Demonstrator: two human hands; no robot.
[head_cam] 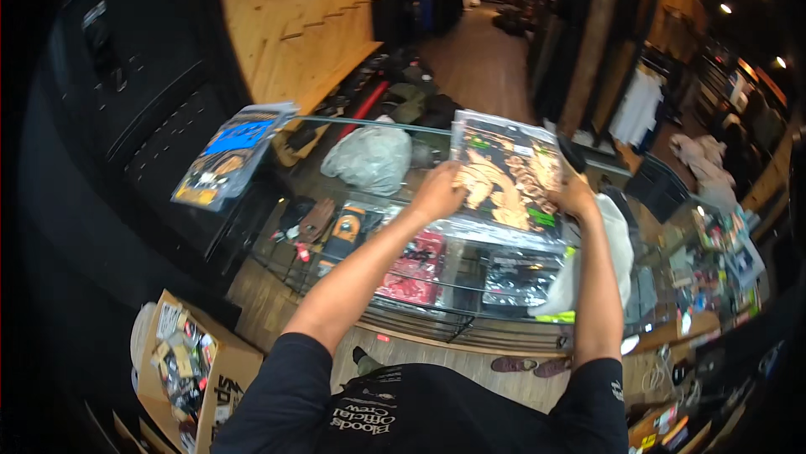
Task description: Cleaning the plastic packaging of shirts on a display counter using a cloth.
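My left hand (439, 191) grips the left edge of a flat package in clear plastic (504, 177), printed in black, gold and green. At its right edge, my right hand (574, 199) holds the same package. It seems to be a stack, as more plastic edges show under it. The package is above a glass display counter (466, 322). Inside or on the counter, a red package in clear plastic (412, 265) and a dark one (522, 274) lie below my arms. A second stack of plastic-wrapped packages (227, 155), with a blue patch, rests at the counter's left end.
A pale plastic bag (368, 158) bulges behind the counter glass. White cloth (614, 246) lies beside my right forearm. At lower left stands an open cardboard box (233, 359) of small items. Small goods (705, 265) crowd the right end. Shoes (513, 364) are on the floor.
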